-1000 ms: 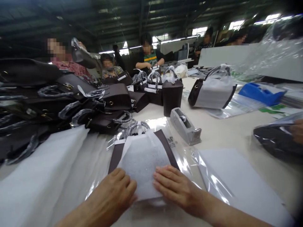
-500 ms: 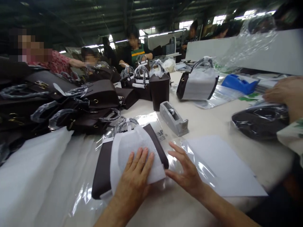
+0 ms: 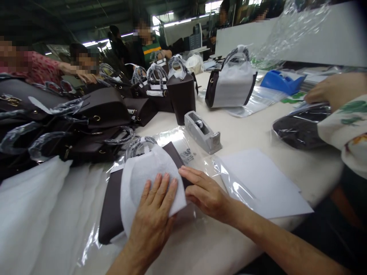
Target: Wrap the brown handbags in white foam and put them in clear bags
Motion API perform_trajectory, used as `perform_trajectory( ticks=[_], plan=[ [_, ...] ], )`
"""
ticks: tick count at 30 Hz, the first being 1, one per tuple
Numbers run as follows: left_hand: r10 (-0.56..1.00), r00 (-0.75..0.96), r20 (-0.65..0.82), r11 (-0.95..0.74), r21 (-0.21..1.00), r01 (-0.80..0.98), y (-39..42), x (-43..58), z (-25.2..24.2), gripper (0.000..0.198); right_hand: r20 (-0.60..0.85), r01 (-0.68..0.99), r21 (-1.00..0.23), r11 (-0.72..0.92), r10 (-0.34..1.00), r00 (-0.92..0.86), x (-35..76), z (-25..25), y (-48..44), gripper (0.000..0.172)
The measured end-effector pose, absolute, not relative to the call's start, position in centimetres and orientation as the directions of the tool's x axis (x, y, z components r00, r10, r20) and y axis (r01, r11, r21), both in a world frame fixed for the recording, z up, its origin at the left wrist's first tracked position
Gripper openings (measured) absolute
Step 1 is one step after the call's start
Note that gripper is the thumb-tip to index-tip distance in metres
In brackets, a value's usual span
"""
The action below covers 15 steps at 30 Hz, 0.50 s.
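Observation:
A dark brown handbag [image 3: 110, 208] lies flat on the table, covered by a white foam sheet [image 3: 143, 175], with its wrapped handle [image 3: 137, 145] pointing away from me. My left hand [image 3: 155, 214] lies flat and open on the foam sheet, fingers stretched out. My right hand [image 3: 205, 193] rests at the bag's right edge, fingers together and pointing left, touching the bag and the clear plastic bag [image 3: 183, 147] under it. Neither hand grips anything.
A grey tape dispenser [image 3: 202, 131] stands behind the bag. White sheets [image 3: 263, 183] lie to the right, a foam stack [image 3: 31, 214] to the left. Piled brown handbags [image 3: 86, 118] fill the left. Another person's hand [image 3: 332, 89] presses a bagged handbag [image 3: 301, 130] at right.
My right hand moved left from the plastic onto the bag's right edge. My left hand stayed flat on the foam. The view shifted, so everything sits lower and further left.

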State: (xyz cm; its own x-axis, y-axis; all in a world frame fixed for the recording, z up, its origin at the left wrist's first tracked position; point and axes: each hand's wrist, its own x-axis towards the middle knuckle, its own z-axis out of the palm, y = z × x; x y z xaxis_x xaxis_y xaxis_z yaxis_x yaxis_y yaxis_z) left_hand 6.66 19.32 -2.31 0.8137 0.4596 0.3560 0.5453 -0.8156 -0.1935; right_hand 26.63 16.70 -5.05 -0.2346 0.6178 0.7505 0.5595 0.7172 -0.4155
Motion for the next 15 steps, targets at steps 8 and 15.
perform_trajectory(
  ticks=[8, 15],
  plan=[
    [0.388, 0.796, 0.465, -0.876, -0.081, 0.475, 19.3, 7.2, -1.2, 0.051, 0.549, 0.496, -0.67, 0.552, 0.818, -0.169, 26.6, -3.4, 17.1, 0.009],
    [0.33, 0.817, 0.474, -0.882, -0.153, 0.445, 18.8, 7.8, -2.6, 0.053, 0.518, 0.442, -0.736, 0.513, 0.847, -0.122, 26.6, -3.6, 17.2, 0.009]
  ],
)
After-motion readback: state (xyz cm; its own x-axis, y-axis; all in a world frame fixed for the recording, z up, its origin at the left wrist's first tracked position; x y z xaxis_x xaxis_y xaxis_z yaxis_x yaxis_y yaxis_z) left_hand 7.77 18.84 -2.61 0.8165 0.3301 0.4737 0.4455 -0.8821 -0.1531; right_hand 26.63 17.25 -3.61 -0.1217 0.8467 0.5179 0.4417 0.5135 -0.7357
